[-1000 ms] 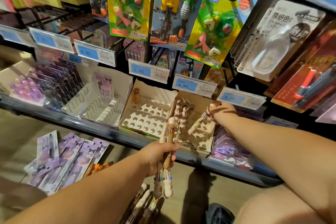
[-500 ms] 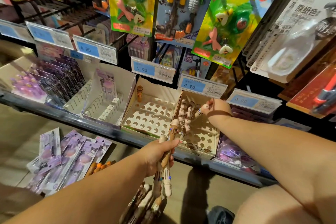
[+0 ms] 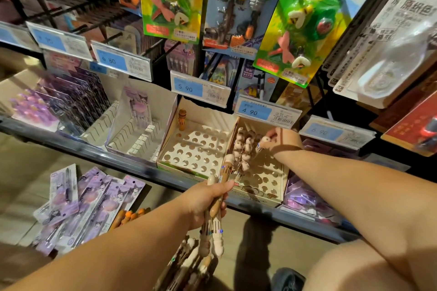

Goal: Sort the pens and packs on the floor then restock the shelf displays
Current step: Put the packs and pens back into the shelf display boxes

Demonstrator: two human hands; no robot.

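1. A bundle of pens (image 3: pixel 216 215) is clenched in the left hand (image 3: pixel 204 203), in front of the shelf's front edge (image 3: pixel 132 160).
2. The right hand (image 3: pixel 282 140) pinches one pen (image 3: pixel 261 146) over the right display box (image 3: pixel 262 172), beside the pens standing at its back left corner.
3. Purple packs (image 3: pixel 89 203) lie on the floor below the shelf, with orange pens (image 3: pixel 130 216) just beside them.
4. The neighbouring holed box (image 3: pixel 196 149) holds a single brown pen (image 3: pixel 182 119) at its back left corner.

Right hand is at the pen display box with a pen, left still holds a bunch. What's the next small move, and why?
Probably seat the cream-topped pen pinched in the right hand into a free hole beside the standing pens, then let go. The perforated box shows many open holes, and the left hand holds more pens to feed in.
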